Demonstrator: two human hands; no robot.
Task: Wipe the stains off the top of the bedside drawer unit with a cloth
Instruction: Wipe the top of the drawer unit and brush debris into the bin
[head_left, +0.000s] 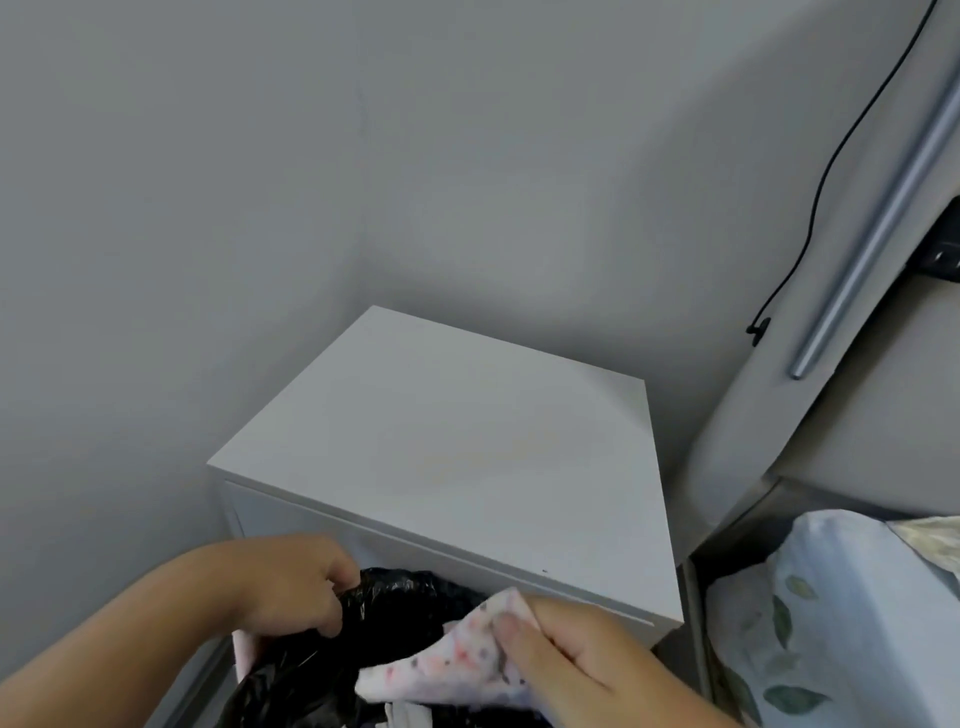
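Note:
The white bedside drawer unit (447, 441) stands in the corner, its flat top bare with faint smears. A small dark speck sits on its front edge. In front of it, low in the view, my right hand (576, 660) grips a white cloth (452, 660) with small coloured spots, held over the mouth of a black plastic bag (332, 670). My left hand (296, 587) pinches the bag's rim near the unit's front left corner. Both hands are below the unit's top, not touching it.
Grey walls close the unit in at the back and left. A padded grey headboard (831, 374) with a metal strip and a black cable (810, 208) rises at right. A bed with leaf-patterned bedding (831, 623) lies at lower right, close beside the unit.

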